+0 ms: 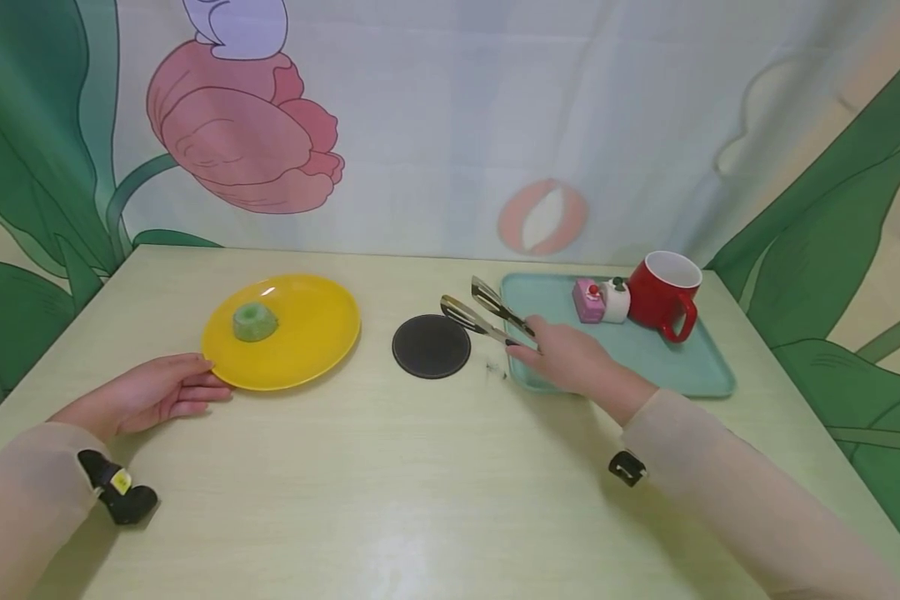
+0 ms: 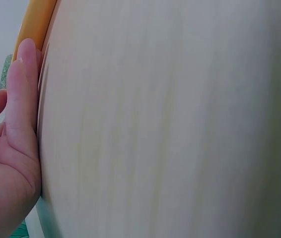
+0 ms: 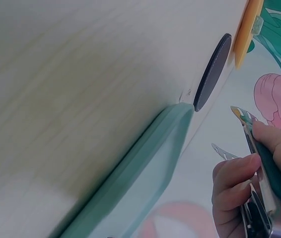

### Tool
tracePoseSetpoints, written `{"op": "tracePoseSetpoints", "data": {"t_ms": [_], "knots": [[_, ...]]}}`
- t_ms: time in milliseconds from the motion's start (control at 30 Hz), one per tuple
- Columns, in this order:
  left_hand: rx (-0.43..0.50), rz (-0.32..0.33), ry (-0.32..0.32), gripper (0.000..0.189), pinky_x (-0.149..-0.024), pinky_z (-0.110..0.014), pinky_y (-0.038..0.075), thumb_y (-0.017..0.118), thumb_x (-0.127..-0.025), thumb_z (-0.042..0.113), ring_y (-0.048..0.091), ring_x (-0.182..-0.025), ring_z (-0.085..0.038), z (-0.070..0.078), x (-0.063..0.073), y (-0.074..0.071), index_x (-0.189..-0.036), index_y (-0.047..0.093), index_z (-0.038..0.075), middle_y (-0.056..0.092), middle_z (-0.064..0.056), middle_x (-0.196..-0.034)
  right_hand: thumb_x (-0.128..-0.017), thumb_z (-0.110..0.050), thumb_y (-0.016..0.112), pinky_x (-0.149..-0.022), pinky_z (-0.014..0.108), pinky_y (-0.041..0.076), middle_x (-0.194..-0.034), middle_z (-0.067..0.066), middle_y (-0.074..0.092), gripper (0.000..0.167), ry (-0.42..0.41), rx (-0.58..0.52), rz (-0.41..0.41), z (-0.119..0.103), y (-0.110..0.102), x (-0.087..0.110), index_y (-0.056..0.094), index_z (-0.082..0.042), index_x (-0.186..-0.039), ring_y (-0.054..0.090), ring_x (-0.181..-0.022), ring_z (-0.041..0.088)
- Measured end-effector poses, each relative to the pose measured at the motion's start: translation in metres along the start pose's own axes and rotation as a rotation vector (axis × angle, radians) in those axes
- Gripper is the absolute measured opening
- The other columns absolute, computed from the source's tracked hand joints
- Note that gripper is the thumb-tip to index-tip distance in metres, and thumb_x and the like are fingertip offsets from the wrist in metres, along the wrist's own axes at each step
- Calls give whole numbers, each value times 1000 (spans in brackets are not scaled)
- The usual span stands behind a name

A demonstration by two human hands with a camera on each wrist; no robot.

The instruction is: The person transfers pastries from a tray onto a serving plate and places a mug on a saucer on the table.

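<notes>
At the left, a yellow plate (image 1: 311,329) bears a green ring-shaped sweet (image 1: 255,322). My left hand (image 1: 161,392) is at its near-left rim, the thumb over the edge and the other fingers low beside it; in the left wrist view those fingers (image 2: 24,99) reach up to the rim. My right hand (image 1: 570,354) grips metal tongs (image 1: 483,321), whose two arms are spread with nothing between them. The tongs point left, raised between a black round mat (image 1: 431,347) and a teal tray (image 1: 615,367). Their dark green grip (image 3: 274,173) shows in the right wrist view.
On the tray stand a red mug (image 1: 656,293), a small pink cake (image 1: 588,302) with a red topping and a small white cake (image 1: 615,302). A printed curtain (image 1: 420,125) hangs behind the pale table (image 1: 360,483). Small dark marks lie near the mat.
</notes>
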State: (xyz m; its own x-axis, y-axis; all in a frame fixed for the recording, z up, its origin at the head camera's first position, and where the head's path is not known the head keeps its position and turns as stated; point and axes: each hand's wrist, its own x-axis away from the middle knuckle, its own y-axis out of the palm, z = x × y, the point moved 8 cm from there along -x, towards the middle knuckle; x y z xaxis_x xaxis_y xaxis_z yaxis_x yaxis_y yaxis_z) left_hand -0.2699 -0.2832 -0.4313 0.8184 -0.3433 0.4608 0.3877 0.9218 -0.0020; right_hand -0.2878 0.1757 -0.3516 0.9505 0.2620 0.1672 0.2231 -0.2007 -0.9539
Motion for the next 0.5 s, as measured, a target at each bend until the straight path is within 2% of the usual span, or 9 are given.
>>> {"op": "tracePoseSetpoints", "data": {"t_ms": [167, 400, 500], "knots": [[1, -7, 8, 55, -85, -31, 51, 36, -102, 28, 65, -97, -16, 0, 1, 0, -142, 17, -5, 67, -1, -103, -94, -45, 49, -61, 36, 46, -81, 9, 57, 60, 11, 4, -6, 6, -1, 1, 38, 1, -132, 54, -71, 23], [3, -21, 12, 58, -85, -31, 51, 35, -102, 26, 65, -98, -16, 0, 1, 1, -144, 11, -6, 67, -1, -104, -94, -44, 49, -60, 36, 44, -79, 8, 55, 58, 14, -6, 7, 11, -5, 3, 40, 1, -129, 53, -71, 23], [0, -12, 7, 58, -85, -30, 51, 34, -103, 27, 65, -98, -16, 1, 1, 1, -145, 10, -5, 67, -1, -104, -94, -43, 51, -56, 33, 41, -73, 7, 52, 54, 6, -15, 14, 13, -6, 4, 42, 1, -125, 52, -68, 23]]}}
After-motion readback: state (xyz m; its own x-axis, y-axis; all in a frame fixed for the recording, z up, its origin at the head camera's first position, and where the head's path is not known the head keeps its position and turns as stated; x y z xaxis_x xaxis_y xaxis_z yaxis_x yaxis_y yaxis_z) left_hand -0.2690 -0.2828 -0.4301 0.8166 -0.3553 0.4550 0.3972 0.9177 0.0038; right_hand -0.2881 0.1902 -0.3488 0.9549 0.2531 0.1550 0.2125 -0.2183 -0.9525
